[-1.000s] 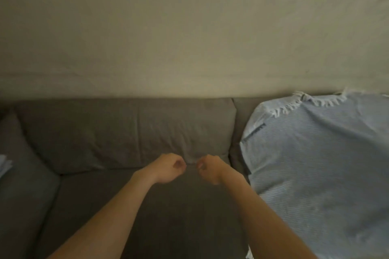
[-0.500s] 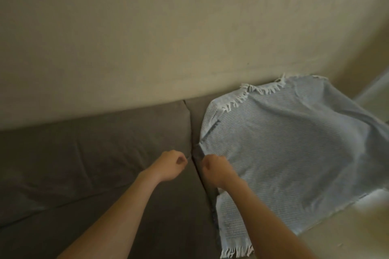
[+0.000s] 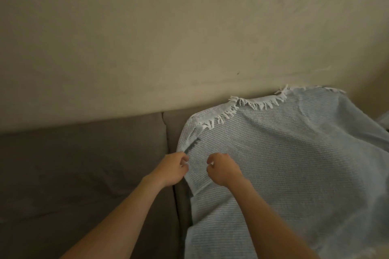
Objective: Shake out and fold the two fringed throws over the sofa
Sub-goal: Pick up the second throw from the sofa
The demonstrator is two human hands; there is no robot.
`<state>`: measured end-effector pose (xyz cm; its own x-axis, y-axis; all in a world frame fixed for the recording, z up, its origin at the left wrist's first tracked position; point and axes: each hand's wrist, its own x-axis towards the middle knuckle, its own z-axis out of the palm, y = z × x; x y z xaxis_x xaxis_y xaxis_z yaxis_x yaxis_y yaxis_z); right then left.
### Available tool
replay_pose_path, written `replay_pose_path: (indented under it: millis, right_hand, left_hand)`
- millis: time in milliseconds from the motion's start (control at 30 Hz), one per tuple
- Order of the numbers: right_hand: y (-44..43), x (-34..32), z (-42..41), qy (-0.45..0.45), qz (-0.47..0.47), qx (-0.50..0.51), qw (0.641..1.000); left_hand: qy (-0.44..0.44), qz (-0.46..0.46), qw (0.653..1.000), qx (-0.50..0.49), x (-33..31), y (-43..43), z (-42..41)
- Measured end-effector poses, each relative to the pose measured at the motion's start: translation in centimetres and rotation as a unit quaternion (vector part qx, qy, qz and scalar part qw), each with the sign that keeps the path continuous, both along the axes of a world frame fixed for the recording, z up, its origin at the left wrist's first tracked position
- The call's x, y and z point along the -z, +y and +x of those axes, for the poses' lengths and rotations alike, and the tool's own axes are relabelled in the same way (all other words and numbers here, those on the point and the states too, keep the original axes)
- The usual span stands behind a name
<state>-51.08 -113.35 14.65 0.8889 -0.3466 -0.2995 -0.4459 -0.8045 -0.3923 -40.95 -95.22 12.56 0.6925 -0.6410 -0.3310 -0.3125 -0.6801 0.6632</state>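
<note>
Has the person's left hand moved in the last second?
Yes, rightward. The left hand was left of the sofa's cushion seam; now it reaches the seam, at the edge of the fringed throw.

Wall (image 3: 168, 38): beige plaster with an uneven surface, fills the upper half of the view behind the sofa (image 3: 84, 164) back. Dark speck (image 3: 237, 73): small, low on the wall, right of centre. Faint ridge line (image 3: 305, 71): right of the speck.

Looks like a home living room. Shown by a grey upholstered sofa (image 3: 84, 164) with seamed back cushions, pushed against a plain cream wall (image 3: 147, 38), and by a pale blue woven throw (image 3: 294, 164), white-fringed, draped over one end. Dimly lit.
</note>
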Motion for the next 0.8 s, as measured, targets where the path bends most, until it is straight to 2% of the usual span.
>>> replay_pose_path:
  millis: [267, 500, 800]
  right_hand:
    - [-15.0, 5.1, 4.1, 0.043, 0.004, -0.032, 0.999]
    - [-19.2, 9.3, 8.4, 0.07, -0.035, -0.058, 0.995]
    - [-21.9, 16.9, 12.7, 0.089, -0.046, -0.064, 0.993]
  left_hand:
    - [0.014, 0.042, 0.992, -0.118, 5.2, -14.4, 3.3]
    - [0.028, 0.044, 0.977, -0.206, 11.3, -20.7, 7.4]
    - [0.023, -0.044, 0.936, -0.349, 19.0, -25.9, 14.2]
